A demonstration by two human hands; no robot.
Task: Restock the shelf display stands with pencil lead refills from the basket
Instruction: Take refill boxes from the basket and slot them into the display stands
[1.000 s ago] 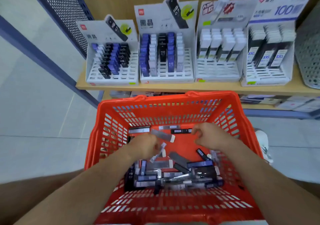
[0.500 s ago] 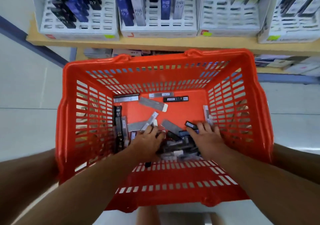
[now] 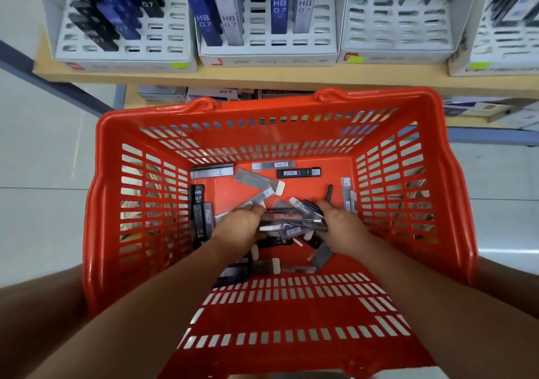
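An orange plastic basket (image 3: pixel 110 191) sits in front of me, with several slim lead refill cases scattered on its floor in black, grey and clear. Both hands are down inside it. My left hand (image 3: pixel 239 227) and my right hand (image 3: pixel 341 222) hold a bundle of refill cases (image 3: pixel 291 221) between them, fingers curled around its two ends, lifted slightly off the basket floor. More cases lie loose: a black one (image 3: pixel 298 172) at the far end, black HB 0.7 cases (image 3: pixel 197 200) along the left wall.
On a wooden shelf (image 3: pixel 262 75) beyond the basket stand white display stands (image 3: pixel 265 54) with blue, grey and black HB 0.7 refills and vacant slots at the front rows. A lower shelf holds flat boxes. Pale tiled floor lies on both sides.
The view dropped from the shelf toward the basket. Both hands went from apart to scooping the refill pile, and now hold a bundle of cases together between them.
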